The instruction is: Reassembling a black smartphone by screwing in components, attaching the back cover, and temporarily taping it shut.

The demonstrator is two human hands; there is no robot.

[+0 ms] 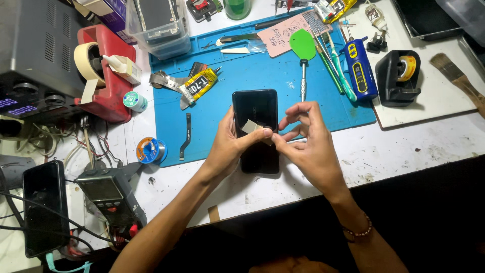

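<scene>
Both hands meet over 1 black phone (255, 119) that lies face-up, half on the blue mat (217, 121) and half on the white counter (384, 146). The left hand (227, 146) has its grip closed around the phone's left edge, thumb laid across the glass and pressing down a small beige strip of tape (251, 126). The right hand (308, 146) pinches the strip's near end between thumb and forefinger, just right of the left thumb tip; whether the strip is already stuck along its full length is hard to tell, since the fingers cover part of it. To do this step well, the left thumb should hold the fixed end firm while the right pinch keeps the loose end taut and low, so the strip goes flat with no crease or bubble, and the phone should stay flat rather than tilt off the mat edge. Just beyond the hands lie a metal-handled tool with a green blade (302, 48) and a tube of glue with a yellow label (199, 86). Further right stand a blue pen-shaped tool (359, 71) and a black tape dispenser (399, 76). To the left of the grip a thin flex strip (185, 136) lies on the mat, near a blue spool (150, 150), and beyond that sits a red tape holder (108, 65).
</scene>
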